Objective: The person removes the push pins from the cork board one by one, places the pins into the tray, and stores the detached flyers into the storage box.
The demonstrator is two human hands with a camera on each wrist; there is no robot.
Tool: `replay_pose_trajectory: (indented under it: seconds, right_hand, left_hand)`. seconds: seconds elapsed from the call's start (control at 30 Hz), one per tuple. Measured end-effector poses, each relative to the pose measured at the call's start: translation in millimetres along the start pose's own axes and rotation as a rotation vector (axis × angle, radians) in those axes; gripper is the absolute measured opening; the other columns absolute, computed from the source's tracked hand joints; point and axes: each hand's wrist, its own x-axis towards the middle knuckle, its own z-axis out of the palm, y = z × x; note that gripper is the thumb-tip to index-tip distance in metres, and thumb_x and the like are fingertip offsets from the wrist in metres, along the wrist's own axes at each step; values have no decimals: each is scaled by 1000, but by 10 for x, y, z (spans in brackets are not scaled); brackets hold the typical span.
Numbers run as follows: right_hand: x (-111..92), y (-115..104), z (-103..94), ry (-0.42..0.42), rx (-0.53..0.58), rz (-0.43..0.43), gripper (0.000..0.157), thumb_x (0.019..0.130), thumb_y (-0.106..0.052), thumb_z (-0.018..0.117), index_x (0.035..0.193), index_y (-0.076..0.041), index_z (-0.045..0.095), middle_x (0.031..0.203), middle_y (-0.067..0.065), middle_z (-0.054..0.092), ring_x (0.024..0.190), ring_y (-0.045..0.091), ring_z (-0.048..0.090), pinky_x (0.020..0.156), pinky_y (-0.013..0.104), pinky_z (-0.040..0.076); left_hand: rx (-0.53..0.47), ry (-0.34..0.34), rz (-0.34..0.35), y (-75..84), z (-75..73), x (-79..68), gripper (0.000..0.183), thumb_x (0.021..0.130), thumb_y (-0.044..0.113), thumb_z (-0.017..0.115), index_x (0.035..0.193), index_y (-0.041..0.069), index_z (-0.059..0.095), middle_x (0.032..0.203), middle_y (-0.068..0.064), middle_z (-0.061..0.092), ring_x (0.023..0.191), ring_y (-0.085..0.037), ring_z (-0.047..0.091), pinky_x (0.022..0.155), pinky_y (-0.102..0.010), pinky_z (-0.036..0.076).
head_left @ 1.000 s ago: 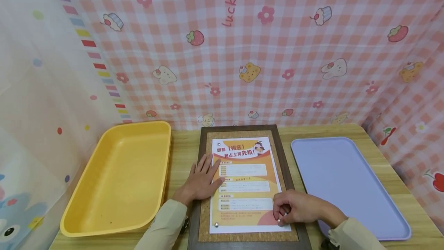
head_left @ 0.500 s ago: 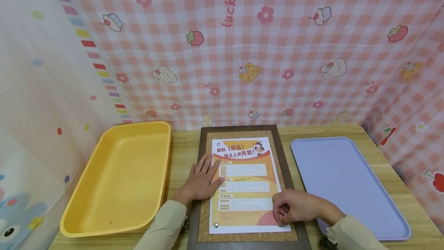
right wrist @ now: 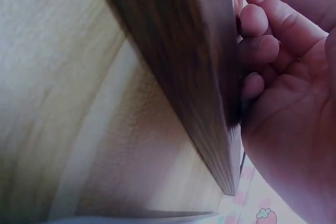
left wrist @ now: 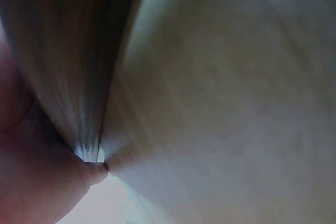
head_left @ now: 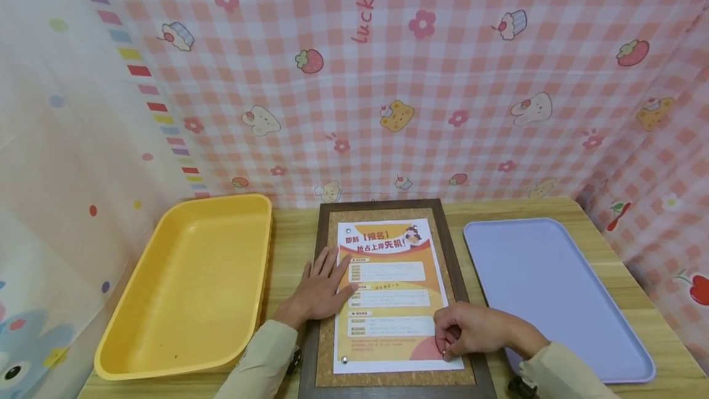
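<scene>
A printed poster [head_left: 388, 294] lies on a cork board [head_left: 399, 379] with a dark wooden frame [head_left: 457, 276]. Silver thumbtacks sit at its upper left [head_left: 348, 231], upper right and lower left corners. Spread flat, my left hand [head_left: 320, 291] rests on the board's left frame and the poster's edge. At the poster's lower right corner, my right hand [head_left: 468, 328] pinches a small shiny thumbtack [head_left: 444, 353], mostly hidden by the fingertips. The right wrist view shows the curled fingers [right wrist: 260, 50] beside the frame's side; the tack is out of sight there.
To the left stands a deep yellow tray [head_left: 194, 288]. A shallow lilac tray [head_left: 559, 288] lies to the right, partly under my right forearm. Both rest on a wood-grain table [head_left: 293, 233], with a checked cloth [head_left: 354, 140] hanging behind.
Both hands keep their places on the board and at the poster's corner. The head view has shifted very slightly.
</scene>
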Motion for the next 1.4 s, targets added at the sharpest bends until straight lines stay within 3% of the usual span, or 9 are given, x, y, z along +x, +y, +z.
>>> replay_pose_trajectory:
  seconds: [0.47, 0.77, 1.4]
  right_hand:
    - [-4, 4, -12, -42, 64, 33, 9, 87, -8, 73, 83, -15, 70, 79, -14, 56, 65, -8, 47, 58, 15, 44]
    - [-13, 2, -44, -85, 150, -17, 7, 89, -6, 69, 85, -11, 72, 78, -1, 60, 63, -6, 47, 58, 12, 41]
    - [-56, 46, -29, -37, 236, -40, 4, 95, -9, 65, 91, -8, 68, 79, 13, 65, 65, -5, 49, 58, 13, 42]
  left_hand:
    - [-2, 14, 1, -41, 54, 25, 70, 104, 52, 35, 161, 16, 16, 167, -14, 1, 153, -34, -5, 118, -62, 1]
    - [0, 6, -4, 0, 2, 7, 67, 105, 47, 38, 160, 14, 18, 166, -15, 4, 153, -36, -2, 118, -64, 5]
    - [6, 4, -7, 1, 9, 16, 67, 105, 48, 38, 160, 14, 20, 166, -15, 3, 153, -36, -2, 117, -64, 6]
